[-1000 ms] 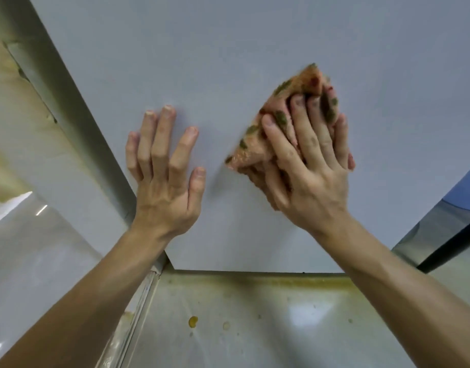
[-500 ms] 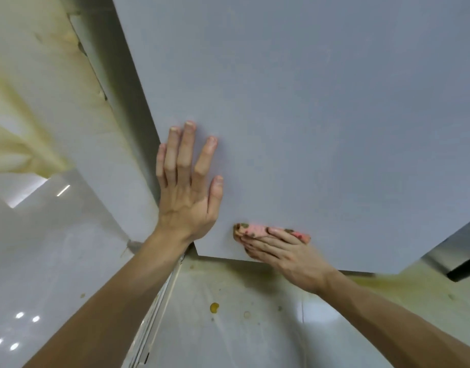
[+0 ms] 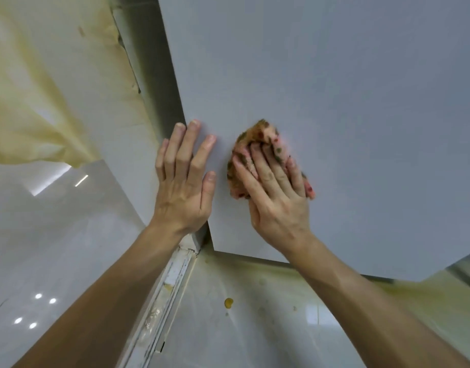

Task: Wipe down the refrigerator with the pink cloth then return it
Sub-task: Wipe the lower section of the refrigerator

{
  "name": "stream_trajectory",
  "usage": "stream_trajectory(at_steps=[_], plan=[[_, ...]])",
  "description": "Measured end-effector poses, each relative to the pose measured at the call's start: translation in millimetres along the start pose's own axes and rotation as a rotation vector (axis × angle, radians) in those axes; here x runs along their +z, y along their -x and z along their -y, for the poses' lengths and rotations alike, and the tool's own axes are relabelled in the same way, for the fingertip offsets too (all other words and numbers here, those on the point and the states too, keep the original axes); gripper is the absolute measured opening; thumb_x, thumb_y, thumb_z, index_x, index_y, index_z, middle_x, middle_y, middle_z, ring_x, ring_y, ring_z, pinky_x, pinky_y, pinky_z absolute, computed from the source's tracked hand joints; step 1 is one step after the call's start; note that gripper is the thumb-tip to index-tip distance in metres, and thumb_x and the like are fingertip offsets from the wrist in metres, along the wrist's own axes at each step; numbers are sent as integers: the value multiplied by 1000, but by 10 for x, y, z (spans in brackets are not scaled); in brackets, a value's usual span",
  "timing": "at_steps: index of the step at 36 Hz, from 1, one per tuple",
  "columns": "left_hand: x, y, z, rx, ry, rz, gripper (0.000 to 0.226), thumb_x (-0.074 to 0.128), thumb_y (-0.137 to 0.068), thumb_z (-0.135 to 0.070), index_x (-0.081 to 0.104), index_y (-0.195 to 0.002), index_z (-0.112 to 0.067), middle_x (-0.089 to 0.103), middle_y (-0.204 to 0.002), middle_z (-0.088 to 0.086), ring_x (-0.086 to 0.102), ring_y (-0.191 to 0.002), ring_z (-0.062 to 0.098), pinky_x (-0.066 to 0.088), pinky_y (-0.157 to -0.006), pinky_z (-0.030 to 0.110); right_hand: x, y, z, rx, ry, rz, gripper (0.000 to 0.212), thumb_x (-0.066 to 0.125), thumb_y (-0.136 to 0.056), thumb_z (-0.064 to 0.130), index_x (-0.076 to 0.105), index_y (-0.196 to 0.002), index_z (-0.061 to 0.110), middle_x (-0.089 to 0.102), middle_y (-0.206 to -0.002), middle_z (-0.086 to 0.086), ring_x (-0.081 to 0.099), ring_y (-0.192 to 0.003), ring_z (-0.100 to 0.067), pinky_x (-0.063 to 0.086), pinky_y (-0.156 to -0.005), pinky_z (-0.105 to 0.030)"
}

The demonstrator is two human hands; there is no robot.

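Note:
The grey refrigerator door (image 3: 334, 102) fills the upper right of the head view. A bunched pink cloth (image 3: 257, 135) with green and red specks lies against the door's lower left part. My right hand (image 3: 276, 189) presses it flat to the door, fingers straight over the cloth. My left hand (image 3: 184, 179) rests flat on the door near its left edge, just left of the cloth, holding nothing.
A glossy tiled floor (image 3: 255, 328) with a yellow spot (image 3: 228, 303) and yellowish stains lies below the door's bottom edge. A metal floor rail (image 3: 162, 296) runs down from the door's corner. A pale wall with yellow stains (image 3: 29, 88) stands at left.
My right hand with the cloth went down to the door's bottom edge, then came back up to beside my left hand. The left hand stayed flat on the door.

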State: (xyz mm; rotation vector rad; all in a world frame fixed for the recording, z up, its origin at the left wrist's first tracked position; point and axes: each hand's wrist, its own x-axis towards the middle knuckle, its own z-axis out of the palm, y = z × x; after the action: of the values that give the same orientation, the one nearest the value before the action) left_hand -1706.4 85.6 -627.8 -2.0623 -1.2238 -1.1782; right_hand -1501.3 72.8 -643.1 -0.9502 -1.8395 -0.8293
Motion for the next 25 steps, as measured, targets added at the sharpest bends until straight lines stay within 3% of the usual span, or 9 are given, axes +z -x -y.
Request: stream_trajectory(at_steps=[5, 10, 13, 18, 23, 25], plan=[[-58, 64, 87, -82, 31, -22, 54, 37, -105, -29, 31, -156, -10, 22, -166, 14, 14, -159, 30, 22, -123, 63, 199, 668, 36, -258, -4, 323, 67, 57, -91, -4, 48, -155, 14, 38, -164, -1, 34, -153, -13, 11, -132, -35], [-110, 125, 210, -151, -20, 22, 56, 30, -109, -35, 25, -160, -14, 17, -169, 16, 10, -159, 36, 16, -124, 65, 227, 1164, 110, -347, -18, 666, 82, 37, -83, -8, 35, -162, 12, 29, -169, 1, 32, -153, -11, -3, -132, -34], [-92, 127, 258, -176, -56, 49, 57, 34, -110, -32, 23, -163, -15, 14, -170, 25, 6, -159, 42, 14, -125, 66, 197, 1220, 88, -367, -55, 740, 83, 35, -82, -7, 31, -163, 13, 29, -170, 2, 32, -153, -11, -5, -131, -34], [-54, 134, 337, -204, -65, 72, 64, 45, -109, -26, 17, -164, -8, 10, -170, 29, 4, -159, 47, 10, -127, 65, 70, 932, 28, -280, -146, 581, 70, 2, -101, -7, 39, -159, 8, 29, -168, -4, 31, -155, -20, 13, -131, -38], [-87, 122, 359, -246, 19, 22, 67, 50, -108, -19, 15, -162, 1, 9, -169, 32, 7, -160, 44, 12, -129, 62, 23, 53, 77, -81, -105, 146, 69, 38, -91, -18, 44, -156, 7, 30, -166, -11, 23, -159, -24, 14, -131, -43], [-102, 116, 374, -256, 25, 16, 67, 49, -107, -17, 15, -162, 3, 8, -170, 30, 7, -160, 41, 10, -130, 58, 49, -214, 174, 7, -80, 43, 70, 44, -90, -18, 45, -155, 7, 30, -164, -12, 23, -159, -26, 12, -131, -44]])
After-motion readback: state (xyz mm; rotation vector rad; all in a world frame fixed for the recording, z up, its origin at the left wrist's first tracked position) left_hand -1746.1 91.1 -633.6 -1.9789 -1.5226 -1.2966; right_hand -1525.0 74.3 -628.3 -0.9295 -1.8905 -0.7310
